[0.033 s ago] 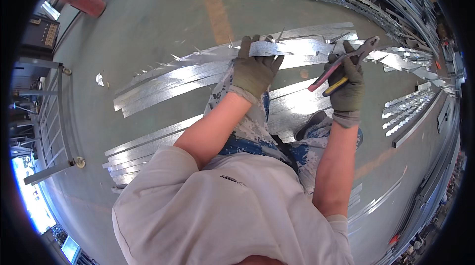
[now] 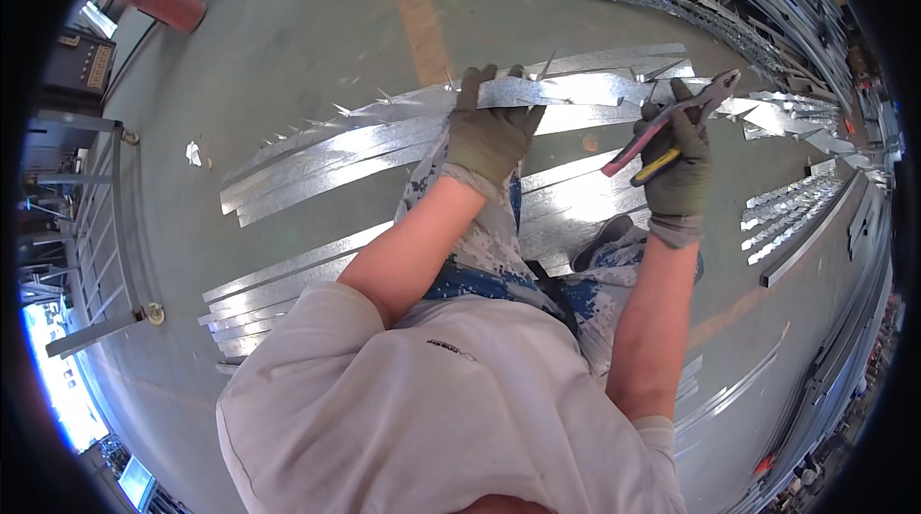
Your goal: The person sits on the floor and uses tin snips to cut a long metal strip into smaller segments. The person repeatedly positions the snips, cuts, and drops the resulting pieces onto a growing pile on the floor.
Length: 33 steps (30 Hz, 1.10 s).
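Left hand, gloved: fingers bent about a spiked metal strip, which crosses at the fingers, beyond the palm; how tightly it is gripped cannot be told. Strip runs rightward from this grip to the fingers of the right hand; contact there is unclear. Right hand, gloved: closed round a hand tool, one handle red, one yellow, handles spread, head pointing up and right, past the fingers. Flat metal strips lie on the floor under and left of the left hand; a wheeled frame stands toward the floor's left edge.
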{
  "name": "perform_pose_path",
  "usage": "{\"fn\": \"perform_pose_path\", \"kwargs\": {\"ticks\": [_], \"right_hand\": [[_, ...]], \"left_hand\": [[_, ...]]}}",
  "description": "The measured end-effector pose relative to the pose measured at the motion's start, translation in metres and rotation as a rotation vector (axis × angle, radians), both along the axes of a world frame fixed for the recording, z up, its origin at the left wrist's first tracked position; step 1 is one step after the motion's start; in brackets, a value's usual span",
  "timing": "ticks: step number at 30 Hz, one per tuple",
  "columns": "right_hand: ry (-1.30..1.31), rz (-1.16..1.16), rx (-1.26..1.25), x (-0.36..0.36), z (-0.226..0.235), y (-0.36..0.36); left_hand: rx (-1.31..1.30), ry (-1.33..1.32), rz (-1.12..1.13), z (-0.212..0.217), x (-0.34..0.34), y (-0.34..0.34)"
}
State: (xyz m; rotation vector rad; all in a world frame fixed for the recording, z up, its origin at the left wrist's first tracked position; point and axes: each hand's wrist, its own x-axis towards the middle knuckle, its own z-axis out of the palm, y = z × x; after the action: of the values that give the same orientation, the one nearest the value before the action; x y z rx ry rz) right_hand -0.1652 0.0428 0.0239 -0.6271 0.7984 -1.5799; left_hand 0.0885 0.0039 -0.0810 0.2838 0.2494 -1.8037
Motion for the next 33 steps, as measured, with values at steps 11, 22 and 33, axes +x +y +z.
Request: {"fn": "perform_pose_path", "kwargs": {"ticks": [11,22,33], "right_hand": [[-0.021,0.089,-0.022,-0.088,0.014,-0.019],[-0.139,0.034,0.244,-0.142,-0.09,-0.03],[-0.247,-0.094,0.479,-0.132,-0.184,-0.007]], "left_hand": [[-0.182,-0.084,-0.044,0.016,-0.015,-0.012],[-0.262,-0.268,-0.201,-0.02,-0.034,-0.011],[-0.404,-1.004,-0.252,-0.092,-0.055,-0.006]]}}
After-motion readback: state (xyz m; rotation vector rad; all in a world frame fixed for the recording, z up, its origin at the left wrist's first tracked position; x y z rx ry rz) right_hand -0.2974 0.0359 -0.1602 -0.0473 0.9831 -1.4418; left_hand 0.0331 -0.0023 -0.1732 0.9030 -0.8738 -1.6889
